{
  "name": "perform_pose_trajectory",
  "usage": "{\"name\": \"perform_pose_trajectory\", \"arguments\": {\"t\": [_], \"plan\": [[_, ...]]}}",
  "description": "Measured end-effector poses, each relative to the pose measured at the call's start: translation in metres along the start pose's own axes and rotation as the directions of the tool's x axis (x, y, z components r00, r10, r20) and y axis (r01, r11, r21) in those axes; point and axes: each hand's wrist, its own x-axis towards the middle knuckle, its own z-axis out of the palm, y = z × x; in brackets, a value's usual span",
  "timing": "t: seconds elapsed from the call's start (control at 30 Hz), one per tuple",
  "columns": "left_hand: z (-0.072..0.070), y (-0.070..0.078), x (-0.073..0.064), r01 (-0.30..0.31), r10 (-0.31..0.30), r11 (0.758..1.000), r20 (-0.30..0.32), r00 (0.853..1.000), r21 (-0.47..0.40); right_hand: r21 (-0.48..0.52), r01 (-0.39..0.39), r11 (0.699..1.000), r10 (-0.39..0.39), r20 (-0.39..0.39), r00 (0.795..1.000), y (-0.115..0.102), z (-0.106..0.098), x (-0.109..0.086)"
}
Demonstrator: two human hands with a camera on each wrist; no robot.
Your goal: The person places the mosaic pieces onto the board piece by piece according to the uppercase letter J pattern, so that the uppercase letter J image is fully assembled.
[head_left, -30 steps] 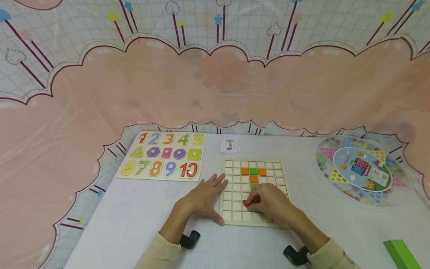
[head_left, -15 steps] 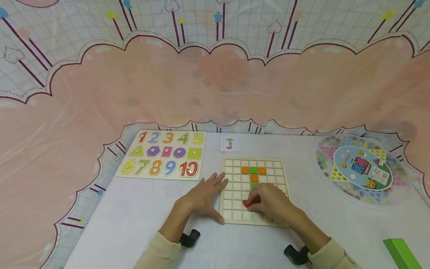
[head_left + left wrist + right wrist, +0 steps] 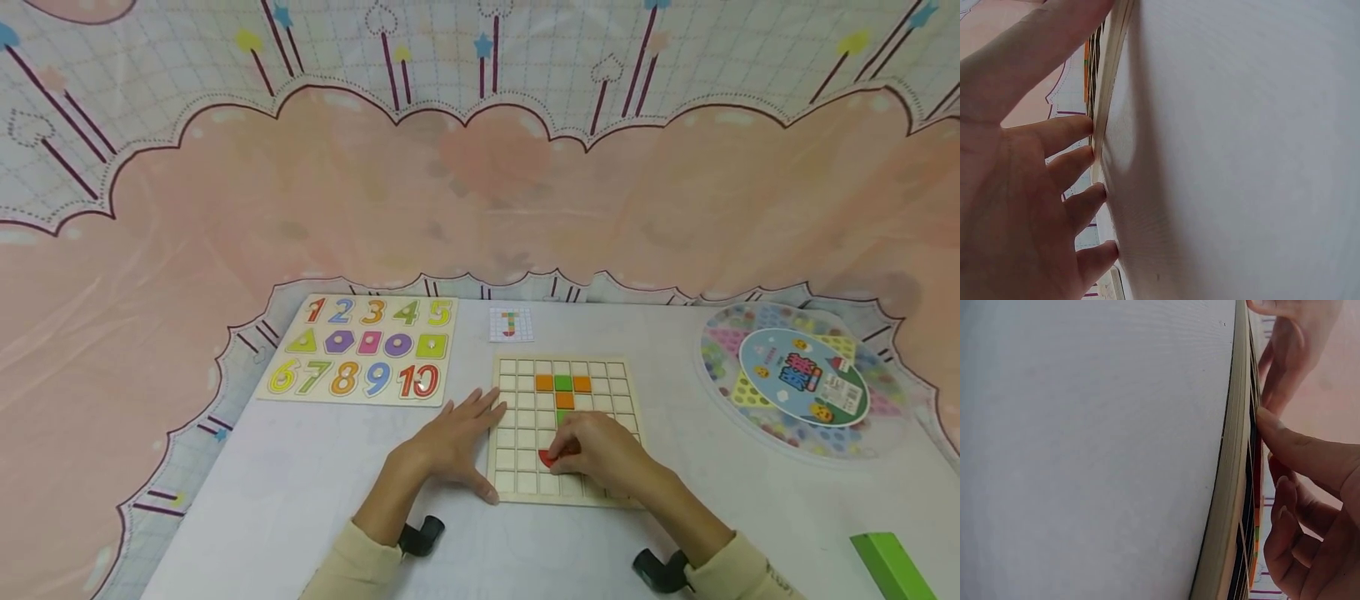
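Observation:
A wooden grid board (image 3: 517, 482) lies on the white table, with orange and green square tiles (image 3: 564, 401) set in a T shape in its cells. My left hand (image 3: 450, 442) rests along the board's left edge, fingers spread and thumb near the front corner. In the left wrist view its fingertips (image 3: 1090, 199) touch the board's side. Over the lower middle of the board, my right hand (image 3: 603, 450) pinches a red tile with a curved edge (image 3: 546, 458) between thumb and fingers, low in a cell. The hand hides the cells beneath it.
Behind the board lies a small pattern card (image 3: 511, 324) showing a J of coloured tiles. A number-and-shape puzzle board (image 3: 352, 351) is at the left. At the right are a round clear pack (image 3: 806, 379) with a printed label and a green block (image 3: 891, 565).
Both hands keep nearly the same places, and the red tile stays at the same cell. The whole head view shifts slightly.

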Motion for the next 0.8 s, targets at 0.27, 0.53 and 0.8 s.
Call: {"name": "perform_pose_trajectory", "arguments": {"t": [0.27,0.53,0.8], "plan": [[-0.001,-0.003,0.003,-0.018,0.018,1.0,0.009,1.0,-0.005,0.01,0.019,1.0,-0.02,0.017,1.0,0.001,-0.002,0.001],[0.003,-0.007,0.001,-0.016,0.015,1.0,-0.007,1.0,-0.016,0.056,0.016,0.998,-0.013,-0.055,0.998,0.003,-0.001,-0.001],[0.018,-0.01,-0.021,-0.008,0.004,0.996,-0.05,0.999,-0.093,0.139,-0.013,0.99,0.031,-0.129,0.991,0.013,0.001,-0.019]]}}
